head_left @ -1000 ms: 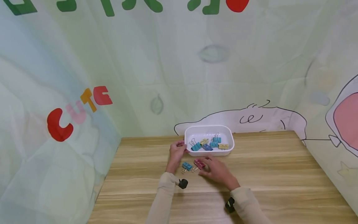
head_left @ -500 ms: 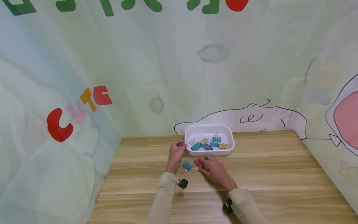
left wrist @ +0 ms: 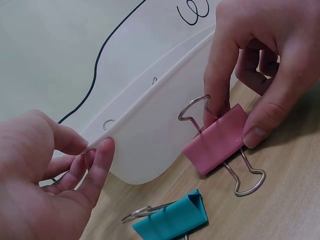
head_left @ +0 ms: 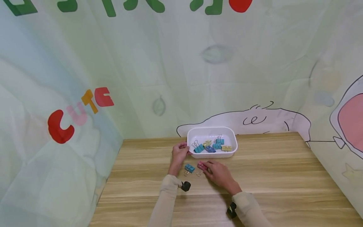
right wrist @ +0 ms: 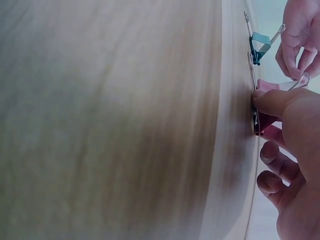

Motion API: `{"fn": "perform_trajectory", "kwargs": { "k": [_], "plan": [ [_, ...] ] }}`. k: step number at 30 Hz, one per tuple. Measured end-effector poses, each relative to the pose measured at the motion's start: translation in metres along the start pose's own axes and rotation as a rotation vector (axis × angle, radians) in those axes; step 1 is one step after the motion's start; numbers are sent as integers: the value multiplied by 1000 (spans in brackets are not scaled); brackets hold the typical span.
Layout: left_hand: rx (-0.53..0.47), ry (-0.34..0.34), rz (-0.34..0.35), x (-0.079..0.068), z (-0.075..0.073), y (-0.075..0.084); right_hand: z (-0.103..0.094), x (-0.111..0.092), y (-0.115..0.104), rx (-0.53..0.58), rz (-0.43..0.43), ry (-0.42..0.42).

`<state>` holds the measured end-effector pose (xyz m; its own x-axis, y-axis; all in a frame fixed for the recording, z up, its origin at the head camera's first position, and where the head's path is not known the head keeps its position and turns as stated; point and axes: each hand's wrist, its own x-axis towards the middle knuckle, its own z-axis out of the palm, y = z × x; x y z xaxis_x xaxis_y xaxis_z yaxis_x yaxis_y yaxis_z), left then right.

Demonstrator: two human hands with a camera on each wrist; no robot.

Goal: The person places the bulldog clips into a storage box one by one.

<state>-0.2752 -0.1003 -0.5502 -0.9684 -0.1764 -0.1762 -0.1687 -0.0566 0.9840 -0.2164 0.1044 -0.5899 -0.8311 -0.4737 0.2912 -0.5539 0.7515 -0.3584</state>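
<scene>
A white plastic tray (head_left: 211,155) stands at the back of the table, holding several teal, yellow and blue binder clips. My left hand (head_left: 180,156) pinches the tray's left rim between thumb and fingers, as the left wrist view shows closely. In front of the tray, my right hand (head_left: 219,174) pinches a pink binder clip (left wrist: 217,140) between thumb and index finger; its wire handles are spread apart. The other right fingers curl loosely in the right wrist view. A teal binder clip (head_left: 189,168) lies on the table just left of the pink one, its wire handles also folded out.
The wood-grain table (head_left: 283,176) reaches back to a printed cloth backdrop (head_left: 158,63), which also rises along the left and right sides. A black wrist strap piece (head_left: 185,186) shows by the left sleeve, another (head_left: 232,210) by the right.
My right thumb and index finger have closed on the pink binder clip, and the clip has turned slightly. The left hand, tray and teal clip keep their places.
</scene>
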Motion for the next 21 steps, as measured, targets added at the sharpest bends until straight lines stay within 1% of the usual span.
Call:
{"fn": "perform_trajectory", "kwargs": {
  "k": [5, 12, 17, 21],
  "plan": [
    [-2, 2, -4, 0, 0, 0, 1, -2, 1, 13, -12, 25],
    [-12, 1, 4, 1, 1, -1, -2, -5, 3, 64, -15, 52],
    [-11, 2, 8, 0, 1, -1, -6, -6, 4, 49, -28, 69],
    [-6, 1, 9, 0, 1, -2, -12, -4, 5, 22, -56, 77]
  ]
}}
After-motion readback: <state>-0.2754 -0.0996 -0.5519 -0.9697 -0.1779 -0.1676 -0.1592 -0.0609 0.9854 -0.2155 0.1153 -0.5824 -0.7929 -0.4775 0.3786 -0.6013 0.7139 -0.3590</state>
